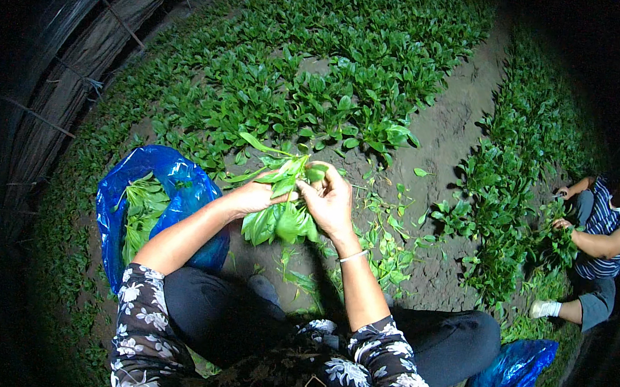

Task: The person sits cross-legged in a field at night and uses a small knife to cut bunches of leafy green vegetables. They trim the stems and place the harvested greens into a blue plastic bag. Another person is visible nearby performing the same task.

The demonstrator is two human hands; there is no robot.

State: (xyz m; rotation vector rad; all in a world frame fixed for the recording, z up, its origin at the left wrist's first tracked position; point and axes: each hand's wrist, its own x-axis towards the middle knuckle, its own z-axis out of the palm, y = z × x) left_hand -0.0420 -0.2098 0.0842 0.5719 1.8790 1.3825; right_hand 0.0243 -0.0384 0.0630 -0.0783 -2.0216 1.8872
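A bunch of leafy greens, which look like spinach (278, 224), is held in front of me with its root ends up and its leaves hanging down. My left hand (253, 197) grips the bunch from the left, partly covered by leaves. My right hand (332, 198) has its thumb and fingers bent around a small leaf (317, 172) at the bunch's right side. Close by my left forearm, a blue plastic bag (193, 207) lies open with picked greens (147, 209) inside.
Rows of growing greens (307, 85) spread ahead, with a bare soil path (450, 117) to their right. Loose leaves (392, 253) litter the ground beside my right arm. Another person (604, 230) crouches at right, holding greens. A second blue bag (513, 377) lies by my right knee.
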